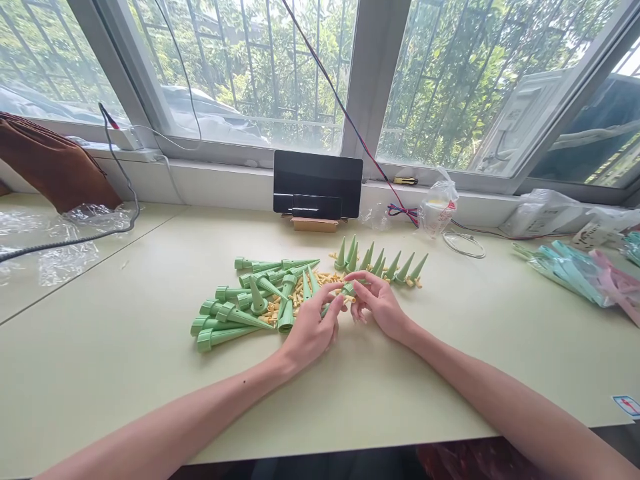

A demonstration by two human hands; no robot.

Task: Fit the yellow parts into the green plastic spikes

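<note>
My left hand (311,325) is closed around a green plastic watering spike (348,289), mostly hidden by the fingers. My right hand (384,307) has its thumb and fingertips closed on the ribbed collar of the same spike. A small yellow plastic piece (351,299) sticks out by the collar, between the hands. To the left of my hands lie several green spikes (227,337), mostly on their sides. Loose yellow pieces (327,279) are heaped just behind my hands. Further back, a row of upright green spikes (403,268) has yellow pieces at the bases.
A dark tablet (318,181) leans on a brown stand (314,225) by the window. Clear plastic wrap (70,243) and a brown bag (55,163) are at left. Bagged turquoise and pink items (575,270) lie at right. A white cable (465,244) is coiled at the back.
</note>
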